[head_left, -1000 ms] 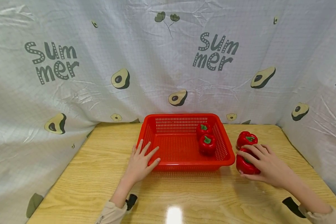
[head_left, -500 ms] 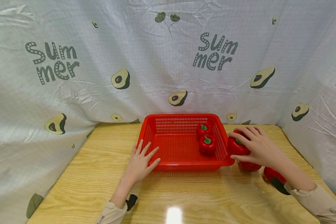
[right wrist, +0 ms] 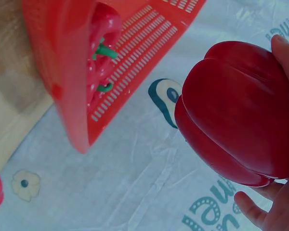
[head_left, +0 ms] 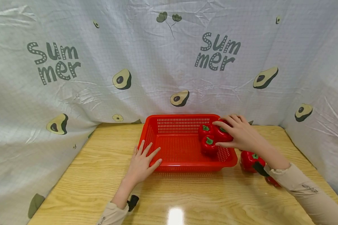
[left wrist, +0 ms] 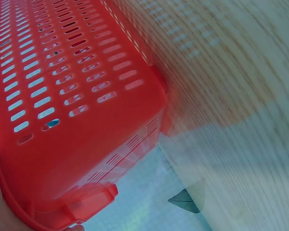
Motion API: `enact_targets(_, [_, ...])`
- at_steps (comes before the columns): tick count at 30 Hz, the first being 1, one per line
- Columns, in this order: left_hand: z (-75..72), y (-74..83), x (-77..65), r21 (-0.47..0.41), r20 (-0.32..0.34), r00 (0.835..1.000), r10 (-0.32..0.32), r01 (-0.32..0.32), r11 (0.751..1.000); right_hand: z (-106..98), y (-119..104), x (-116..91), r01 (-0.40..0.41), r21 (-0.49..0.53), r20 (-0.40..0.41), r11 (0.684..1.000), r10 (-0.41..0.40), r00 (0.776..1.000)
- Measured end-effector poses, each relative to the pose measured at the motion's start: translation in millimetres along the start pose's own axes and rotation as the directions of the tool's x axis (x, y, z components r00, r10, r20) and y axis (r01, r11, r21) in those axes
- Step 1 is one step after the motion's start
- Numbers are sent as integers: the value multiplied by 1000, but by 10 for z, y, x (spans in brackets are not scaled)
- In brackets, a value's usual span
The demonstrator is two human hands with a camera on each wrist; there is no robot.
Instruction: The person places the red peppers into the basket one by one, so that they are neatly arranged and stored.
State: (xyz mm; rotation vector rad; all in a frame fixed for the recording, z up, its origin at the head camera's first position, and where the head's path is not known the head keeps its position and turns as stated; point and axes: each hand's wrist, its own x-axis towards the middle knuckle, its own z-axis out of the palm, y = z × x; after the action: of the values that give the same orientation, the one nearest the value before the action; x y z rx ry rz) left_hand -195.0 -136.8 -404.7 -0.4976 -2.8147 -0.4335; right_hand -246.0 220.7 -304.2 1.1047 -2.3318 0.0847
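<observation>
My right hand (head_left: 239,132) grips a red bell pepper (right wrist: 236,115) above the right rim of a red slotted plastic basket (head_left: 183,116). Thumb and fingers are spread round the pepper's sides. Inside the basket, two more red bell peppers with green stems, a back one (head_left: 204,130) and a front one (head_left: 208,147), stand against the right side. My left hand (head_left: 142,165) rests on the basket's front left corner, its fingers straight and spread over the rim. In the left wrist view the basket's slotted wall (left wrist: 82,159) hides most of that hand.
Right of the basket, a red bell pepper (head_left: 248,161) stands on the wooden table (head_left: 107,175), partly behind my right wrist. Another pepper (head_left: 272,182) shows beneath the right sleeve. A white printed cloth (head_left: 152,62) hangs behind and along both sides.
My right hand lifted a bell pepper from the table on the right and moved left and away with it, over the basket's rim. The left hand stayed in place.
</observation>
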Motion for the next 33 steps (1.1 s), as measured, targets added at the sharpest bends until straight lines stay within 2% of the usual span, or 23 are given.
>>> enact_targets(5, [-3, 1, -1, 7, 0, 1000, -1, 1, 1000, 100, 36, 188, 1, 15, 10, 1000, -1, 1000])
enact_targets(20, [1, 34, 24, 21, -5, 1000, -9, 9, 1000, 487, 179, 641, -132, 67, 129, 989, 122, 984])
enact_targets(28, [-6, 35, 26, 16, 0, 1000, -12, 12, 1000, 725, 198, 793, -122, 73, 135, 990, 111, 985])
enact_targets(33, [-9, 35, 24, 11, 8, 1000, -16, 16, 1000, 900, 218, 864, -133, 33, 148, 991, 127, 981])
